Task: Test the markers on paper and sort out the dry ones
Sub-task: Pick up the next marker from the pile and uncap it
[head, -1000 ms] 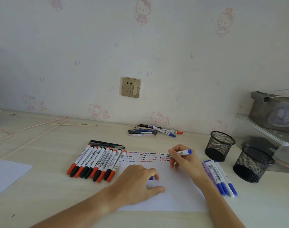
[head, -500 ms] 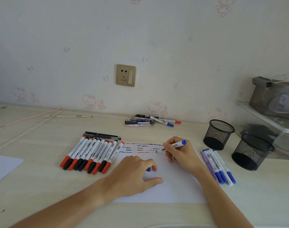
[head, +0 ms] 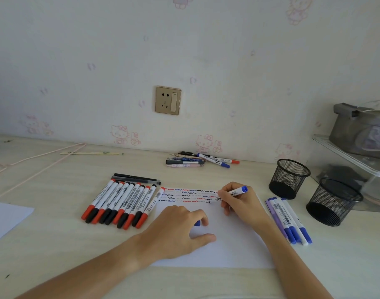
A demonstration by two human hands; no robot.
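**Blue-ended marker at the squiggle rows**

On the pale wood-grain desk [head: 55, 212] lies a smooth white sheet of paper [head: 228, 244], its far edge filled with short wavy test lines [head: 184, 194] in red, blue and black. The right hand [head: 238, 201] grips a slim white marker [head: 234, 193] with a blue end, fingers curled tight around the barrel, the dark tip touching the sheet at the right end of the lowest row. The left hand [head: 180, 227] rests on the paper, thumb spread out to the side and fingers bent over a small blue piece [head: 197, 223], probably the cap, though most of it is hidden.

Left of the sheet, a row of white-barrelled markers [head: 120, 203] with red and black caps lies side by side, each touching the next; two thin dark pens [head: 135, 179] lie crosswise at their far ends. Right of the sheet, several blue-capped markers and a lilac one [head: 288, 221] lie close together. Beyond those stand two round black wire-mesh cups [head: 289, 178], near each other. A loose heap of pens [head: 195, 160] rests against the wall under a brass-coloured socket plate [head: 168, 100]. Another white sheet [head: 5, 219] shows at the left edge.
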